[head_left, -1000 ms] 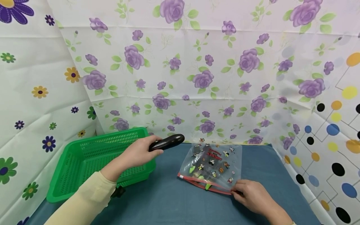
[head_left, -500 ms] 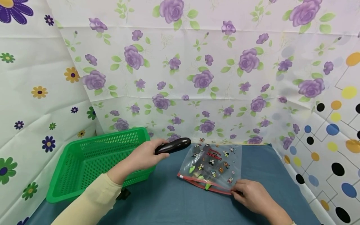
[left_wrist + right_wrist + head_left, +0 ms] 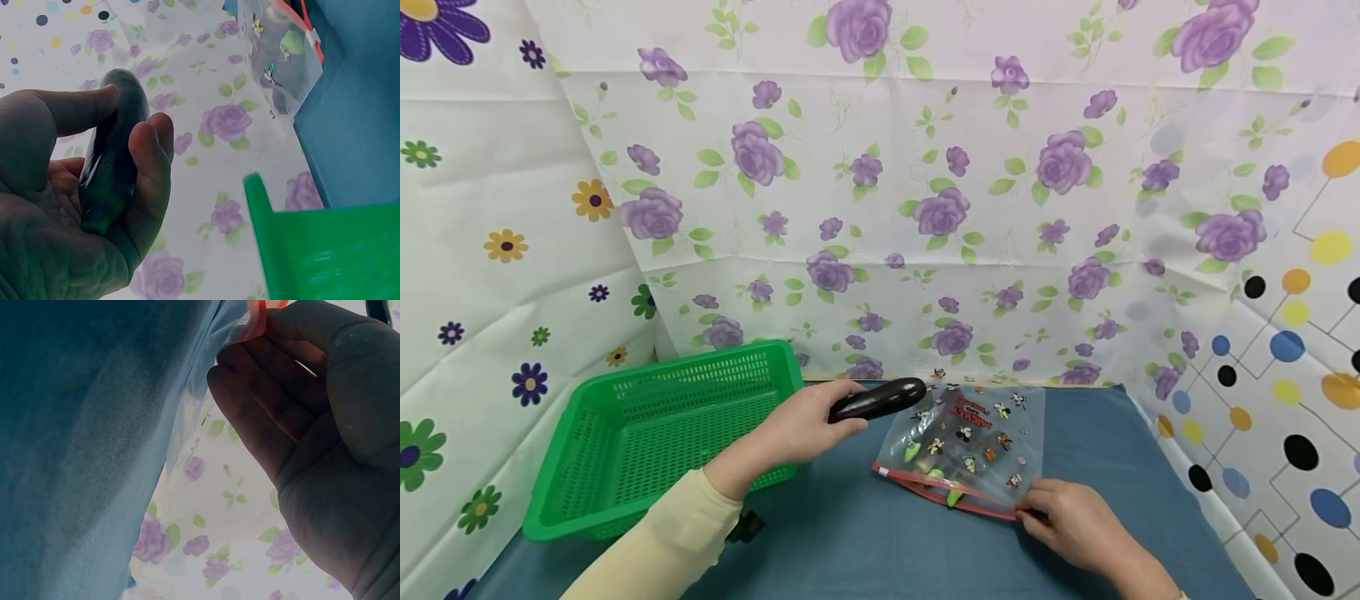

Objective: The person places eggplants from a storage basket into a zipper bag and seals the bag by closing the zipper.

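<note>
My left hand (image 3: 805, 421) grips a glossy dark eggplant (image 3: 883, 398) above the cloth, between the basket and the bag. In the left wrist view thumb and fingers wrap the eggplant (image 3: 115, 150), whose greenish end lies toward the palm. A clear zip bag (image 3: 977, 425) with cartoon prints lies flat, its red zip edge facing me and parted a little. Green and dark things show inside it, partly hidden by the prints. My right hand (image 3: 1075, 521) pinches the right corner of the zip edge; the right wrist view shows the red strip (image 3: 256, 319) at the fingertips.
A green plastic basket (image 3: 561, 467) stands at the left, partly behind my left arm. Blue cloth (image 3: 865, 542) covers the table. Flowered and dotted sheets (image 3: 880, 308) hang at the back and both sides.
My left hand has carried the eggplant to the right and slightly down, so its tip now overlaps the bag's far left edge in the head view. The right hand and bag stay put.
</note>
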`<control>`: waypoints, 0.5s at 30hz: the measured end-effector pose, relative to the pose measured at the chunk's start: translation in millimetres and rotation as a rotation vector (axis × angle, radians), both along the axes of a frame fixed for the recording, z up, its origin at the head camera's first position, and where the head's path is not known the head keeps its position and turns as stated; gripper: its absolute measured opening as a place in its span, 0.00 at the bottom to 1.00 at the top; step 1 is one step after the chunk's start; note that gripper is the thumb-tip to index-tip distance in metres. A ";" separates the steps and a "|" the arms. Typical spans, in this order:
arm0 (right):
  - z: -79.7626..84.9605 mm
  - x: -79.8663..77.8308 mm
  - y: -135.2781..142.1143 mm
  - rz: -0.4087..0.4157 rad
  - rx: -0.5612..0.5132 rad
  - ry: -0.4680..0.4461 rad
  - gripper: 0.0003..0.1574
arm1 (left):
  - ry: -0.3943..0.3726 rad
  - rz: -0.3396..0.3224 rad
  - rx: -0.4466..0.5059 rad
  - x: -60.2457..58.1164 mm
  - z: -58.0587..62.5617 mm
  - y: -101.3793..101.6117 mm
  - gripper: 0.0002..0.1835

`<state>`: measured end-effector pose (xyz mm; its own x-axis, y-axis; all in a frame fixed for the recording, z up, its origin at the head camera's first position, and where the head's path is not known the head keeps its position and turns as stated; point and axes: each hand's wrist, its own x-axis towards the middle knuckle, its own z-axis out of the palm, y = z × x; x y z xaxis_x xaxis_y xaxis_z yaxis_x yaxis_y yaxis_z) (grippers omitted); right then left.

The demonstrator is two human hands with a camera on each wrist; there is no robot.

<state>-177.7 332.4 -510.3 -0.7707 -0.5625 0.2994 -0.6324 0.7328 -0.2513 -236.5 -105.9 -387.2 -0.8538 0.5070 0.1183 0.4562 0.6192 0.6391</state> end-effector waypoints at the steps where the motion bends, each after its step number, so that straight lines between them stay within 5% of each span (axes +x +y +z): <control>1: -0.1 0.1 0.0 0.000 0.001 0.001 0.09 | 0.001 -0.002 -0.003 0.3 -1.2 1.2 0.25; 15: -1.0 0.0 0.2 -0.005 0.007 -0.001 0.09 | -0.022 -0.051 0.001 1.6 -26.2 16.3 0.25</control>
<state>-177.7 332.6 -511.3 -0.7738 -0.5607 0.2947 -0.6285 0.7375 -0.2472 -234.9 -89.6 -413.5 -0.8295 0.5494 0.1006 0.4729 0.5949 0.6499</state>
